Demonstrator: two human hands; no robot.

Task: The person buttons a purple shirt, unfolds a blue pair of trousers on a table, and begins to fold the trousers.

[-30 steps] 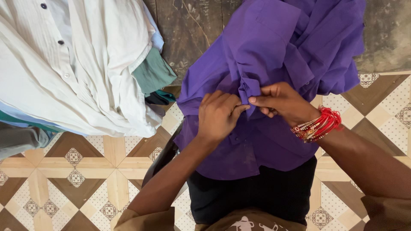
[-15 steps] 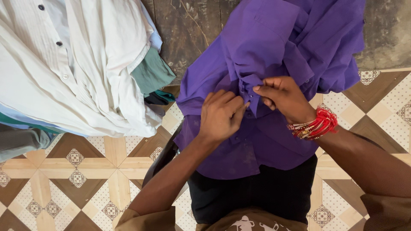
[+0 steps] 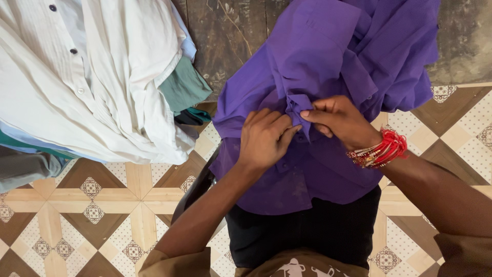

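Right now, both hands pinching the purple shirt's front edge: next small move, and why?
Probably press the button through with the right hand while the left hand holds the facing edge steady. Both pinch the front strip of the purple shirt at one spot, thumbs nearly meeting; the button itself is hidden under the fingers, so this is a guess.

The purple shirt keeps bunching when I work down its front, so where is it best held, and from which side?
Probably at the button strip of the purple shirt, where it stands up as a fold. Pinch it from both sides, as shown: the left hand from the left, the right hand from the right, fingers meeting on the fold. The loose cloth around it would likely slip.
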